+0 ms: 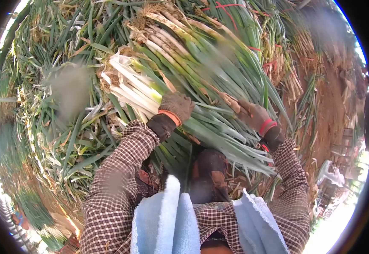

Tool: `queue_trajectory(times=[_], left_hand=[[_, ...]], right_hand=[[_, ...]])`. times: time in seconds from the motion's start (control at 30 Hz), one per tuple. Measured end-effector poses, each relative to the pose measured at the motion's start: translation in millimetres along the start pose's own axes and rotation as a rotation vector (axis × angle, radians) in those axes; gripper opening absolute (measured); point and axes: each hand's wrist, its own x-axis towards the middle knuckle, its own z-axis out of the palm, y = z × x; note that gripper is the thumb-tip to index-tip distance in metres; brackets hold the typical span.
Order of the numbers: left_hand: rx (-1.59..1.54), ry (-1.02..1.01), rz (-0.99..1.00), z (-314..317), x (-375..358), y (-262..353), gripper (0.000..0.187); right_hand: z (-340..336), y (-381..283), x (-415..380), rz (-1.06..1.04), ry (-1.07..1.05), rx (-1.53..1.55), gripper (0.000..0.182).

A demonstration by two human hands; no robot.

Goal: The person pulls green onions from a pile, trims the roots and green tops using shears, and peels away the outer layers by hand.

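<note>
A bunch of long green onions (135, 91) with cleaned white stems lies slantwise before me, roots at the upper left. My left hand (176, 106), in a brownish knitted glove, is closed around the bunch where white turns to green. My right hand (254, 115), gloved with a red cuff band, has its fingers closed at the onion leaves farther right; a tan, withered-looking strip (230, 101) shows at the fingertips. Just beyond lie green onions with soil-stained stems (163, 40) and brown roots. Leaves of the held bunch fan toward my knees.
Loose leaves and peelings (61, 122) heap up on the left. Several onion bundles tied with red string (273, 63) lie at the upper right. Bare brown soil (328, 101) shows at right, with a white plastic bag (332, 175) lower down. A light blue towel (163, 220) hangs over my chest.
</note>
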Motion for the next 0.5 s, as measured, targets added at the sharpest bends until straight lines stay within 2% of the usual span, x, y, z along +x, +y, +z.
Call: queue_trajectory(times=[0.13, 0.33, 0.4, 0.43, 0.47, 0.5], left_hand=[[0.040, -0.003, 0.057, 8, 8, -1, 0.032], [0.006, 0.033, 0.036, 5, 14, -2, 0.031], [0.082, 0.274, 0.054, 43, 33, -8, 0.031], [0.120, 0.395, 0.064, 35, 35, -6, 0.031], [0.088, 0.197, -0.053, 27, 37, 4, 0.034], [0.019, 0.040, -0.014, 7, 39, 5, 0.034]], right_hand=[[7, -1, 13, -0.047, -0.012, 0.028, 0.036], [9, -31, 65, -0.117, 0.013, -0.003, 0.039], [9, -42, 85, -0.139, 0.021, 0.011, 0.034], [9, -48, 94, -0.148, 0.025, 0.017, 0.033], [8, -54, 104, -0.157, 0.039, 0.036, 0.034], [7, -60, 113, -0.166, 0.053, 0.054, 0.035]])
